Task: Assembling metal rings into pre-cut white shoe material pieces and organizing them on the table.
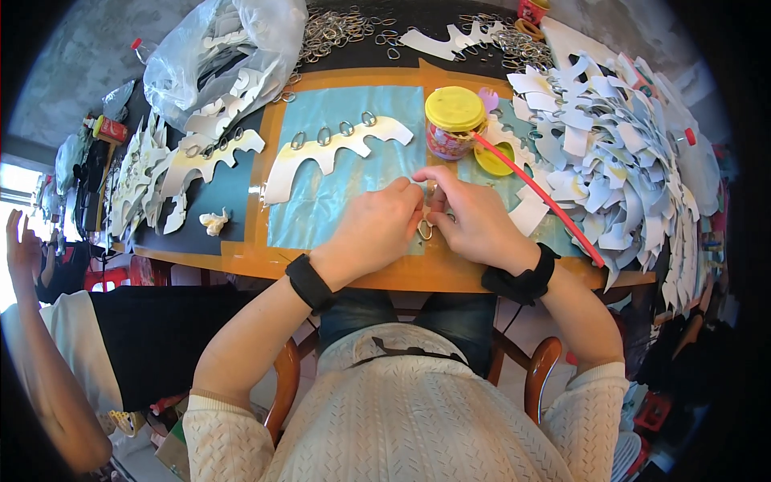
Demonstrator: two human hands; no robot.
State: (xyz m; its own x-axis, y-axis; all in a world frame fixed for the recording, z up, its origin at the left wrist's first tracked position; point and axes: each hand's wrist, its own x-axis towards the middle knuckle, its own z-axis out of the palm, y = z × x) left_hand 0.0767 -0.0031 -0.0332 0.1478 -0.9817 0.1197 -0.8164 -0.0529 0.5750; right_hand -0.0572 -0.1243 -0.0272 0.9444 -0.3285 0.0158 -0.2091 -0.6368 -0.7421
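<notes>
Near the front edge of the blue mat, my two hands meet. My left hand is closed, its fingers curled toward the right hand, and what it pinches is hidden. Thumb and forefinger of my right hand curve together around something small that I cannot make out. An oval metal ring shows just below the fingertips; whether it is held or lies there I cannot tell. Beyond my left hand lies a white scalloped strip with yellowish smears and several metal rings along its upper edge.
A yellow-lidded tub stands behind my right hand, a red stick slanting from it. White cut pieces heap up at right; ringed strips lie left, below a plastic bag. Loose rings cover the back. Another person's arm is at left.
</notes>
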